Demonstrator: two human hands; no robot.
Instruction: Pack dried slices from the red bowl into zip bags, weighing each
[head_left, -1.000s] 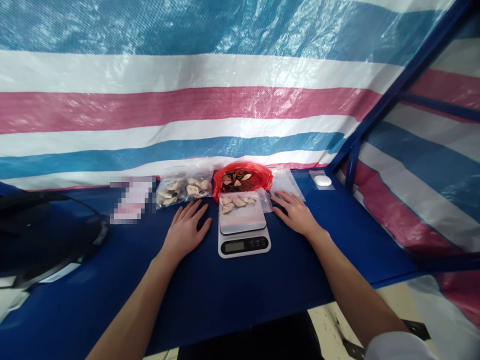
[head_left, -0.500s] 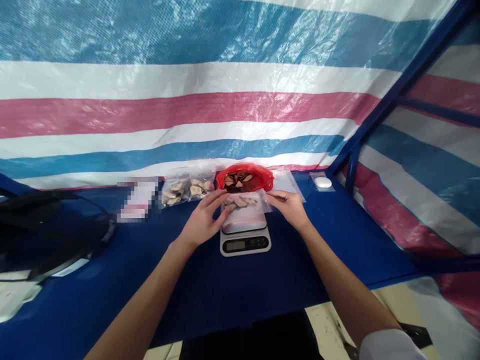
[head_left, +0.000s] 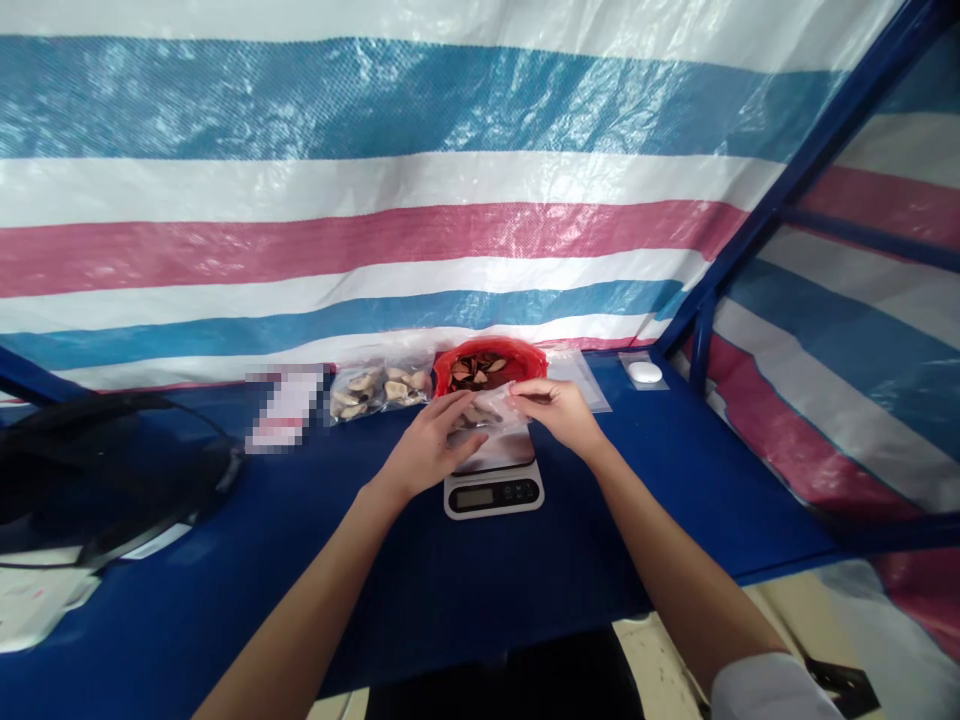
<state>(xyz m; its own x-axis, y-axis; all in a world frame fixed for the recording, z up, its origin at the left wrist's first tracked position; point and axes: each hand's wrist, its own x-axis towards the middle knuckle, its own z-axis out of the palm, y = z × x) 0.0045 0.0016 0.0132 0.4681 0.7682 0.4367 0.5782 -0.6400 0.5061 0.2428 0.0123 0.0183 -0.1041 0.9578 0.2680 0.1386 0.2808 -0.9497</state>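
While the right hand [head_left: 551, 408] pinches the right edge of a clear bag [head_left: 491, 408] between thumb and fingertips, the left hand [head_left: 426, 445] is half open at its other side, fingers bent, thumb spread away; cannot tell if it truly grips. The bag is over the back of the kitchen scale [head_left: 495, 495], in front of the red bag [head_left: 536, 365]; contact with the scale's plate unclear.

Risks, as judged: thin slick film could slip from the right hand's small pinch, dropping the bag onto the scale. If the mouth is unsealed (can't tell), tilting could spill the slices. A knuckle could snag the red bag's loose rim and tip out its dark pieces. Pressing on the plate would upset any reading; display digits not legible.

Materials: clear bag is crinkly, glossy plastic around pale, irregular slices. Scale is white, rounded-cornered, with a smooth plate and black control strip. Red bag is thin, crumpled film, roughly round, holding thin curved dark-brown pieces. Left of it, two bulging clear bags [head_left: 381, 388] hold chunky beige slices. Desk [head_left: 555, 570] is flat, matte blue.
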